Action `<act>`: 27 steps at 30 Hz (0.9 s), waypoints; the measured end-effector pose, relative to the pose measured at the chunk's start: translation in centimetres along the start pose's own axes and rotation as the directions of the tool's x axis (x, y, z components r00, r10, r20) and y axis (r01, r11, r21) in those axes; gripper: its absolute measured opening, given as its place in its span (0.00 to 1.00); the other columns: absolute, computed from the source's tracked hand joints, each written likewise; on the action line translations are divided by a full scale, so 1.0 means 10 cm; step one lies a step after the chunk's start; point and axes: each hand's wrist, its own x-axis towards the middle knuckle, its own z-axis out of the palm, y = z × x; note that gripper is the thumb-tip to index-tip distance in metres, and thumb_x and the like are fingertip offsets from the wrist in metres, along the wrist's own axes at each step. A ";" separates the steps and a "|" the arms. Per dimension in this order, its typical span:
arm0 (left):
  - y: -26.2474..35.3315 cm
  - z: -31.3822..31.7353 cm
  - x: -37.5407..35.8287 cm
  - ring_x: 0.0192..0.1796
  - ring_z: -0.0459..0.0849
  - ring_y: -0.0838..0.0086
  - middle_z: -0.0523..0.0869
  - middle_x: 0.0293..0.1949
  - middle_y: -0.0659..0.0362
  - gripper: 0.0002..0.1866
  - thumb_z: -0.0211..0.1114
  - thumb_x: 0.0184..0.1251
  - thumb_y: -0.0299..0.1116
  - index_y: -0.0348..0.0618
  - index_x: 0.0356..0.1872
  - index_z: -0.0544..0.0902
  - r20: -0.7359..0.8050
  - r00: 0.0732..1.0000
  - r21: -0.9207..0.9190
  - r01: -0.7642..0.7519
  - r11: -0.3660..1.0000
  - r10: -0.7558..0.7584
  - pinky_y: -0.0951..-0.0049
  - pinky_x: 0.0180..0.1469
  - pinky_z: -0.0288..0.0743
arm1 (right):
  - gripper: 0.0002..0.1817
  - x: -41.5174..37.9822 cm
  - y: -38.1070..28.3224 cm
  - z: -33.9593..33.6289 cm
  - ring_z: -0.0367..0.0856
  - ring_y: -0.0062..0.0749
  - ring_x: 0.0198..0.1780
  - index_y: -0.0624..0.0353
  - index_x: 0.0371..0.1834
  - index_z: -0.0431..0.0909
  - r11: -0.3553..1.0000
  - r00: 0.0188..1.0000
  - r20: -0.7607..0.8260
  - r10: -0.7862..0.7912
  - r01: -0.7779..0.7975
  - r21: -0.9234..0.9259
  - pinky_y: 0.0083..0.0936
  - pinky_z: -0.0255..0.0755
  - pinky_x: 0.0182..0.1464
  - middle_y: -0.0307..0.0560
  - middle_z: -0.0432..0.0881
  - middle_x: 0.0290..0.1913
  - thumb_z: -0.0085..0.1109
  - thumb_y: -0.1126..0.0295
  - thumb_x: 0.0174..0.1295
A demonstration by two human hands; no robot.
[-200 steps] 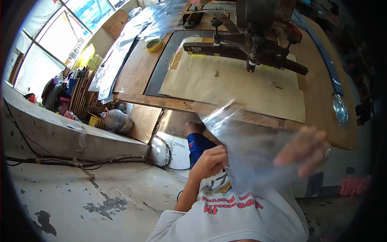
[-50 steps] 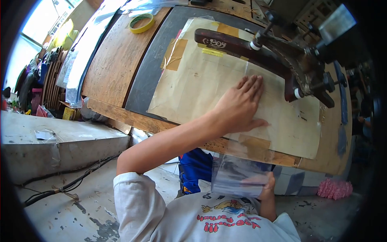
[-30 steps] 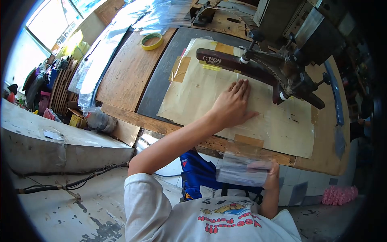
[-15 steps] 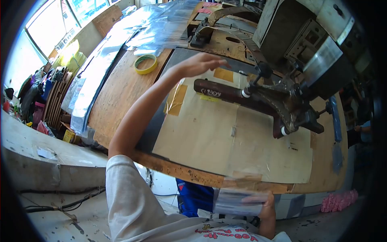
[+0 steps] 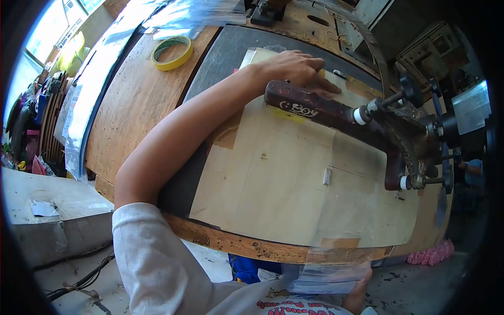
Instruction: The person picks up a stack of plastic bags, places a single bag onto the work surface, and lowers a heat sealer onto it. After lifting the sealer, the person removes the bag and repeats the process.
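Observation:
My left hand (image 5: pixel 296 69) reaches over the far side of the pale board (image 5: pixel 262 184), behind a dark red metal bar (image 5: pixel 320 107) with white handwriting. Its fingers point right and down, at least one stretched out near the board, and nothing shows in them. Part of the fingers is hidden. At the near table edge, my right hand (image 5: pixel 362 283) holds a stack of clear plastic sheets (image 5: pixel 331 278) low against my body; the stack covers most of its fingers. Brown tape patches (image 5: pixel 227 137) stick to the board, and a small whitish piece (image 5: pixel 326 176) lies on it.
The bar hangs from a machine head with black screw knobs (image 5: pixel 412 89) on the right. A yellow tape roll (image 5: pixel 172 53) rests on the wooden table left of the board. Clear plastic (image 5: pixel 194 16) lies at the back left. A pink bundle (image 5: pixel 430 253) sits low on the right.
My left hand has moved right and down, from above the board's far edge to behind the bar. My right hand still holds the plastic stack. The view has tilted downward.

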 end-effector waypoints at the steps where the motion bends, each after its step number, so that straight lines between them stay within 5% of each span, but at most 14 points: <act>1: 0.00 -0.01 0.00 0.38 0.75 0.68 0.70 0.29 0.60 0.23 0.51 0.75 0.62 0.73 0.63 0.81 0.010 1.000 0.006 0.012 1.000 -0.012 0.67 0.39 0.68 | 0.29 0.00 0.00 0.00 0.84 0.50 0.55 0.82 0.53 0.77 1.000 1.000 -0.001 -0.001 0.001 0.003 0.37 0.73 0.64 0.68 0.83 0.53 0.53 0.64 0.55; 27: 0.10 -0.07 0.03 0.35 0.73 0.71 0.69 0.29 0.61 0.26 0.46 0.75 0.65 0.72 0.65 0.80 0.105 0.987 0.010 0.120 0.993 -0.120 0.68 0.38 0.70 | 0.24 -0.11 0.25 -0.03 0.86 0.45 0.50 0.77 0.48 0.81 0.995 0.996 -0.004 -0.090 0.090 0.053 0.34 0.75 0.59 0.63 0.86 0.48 0.56 0.65 0.55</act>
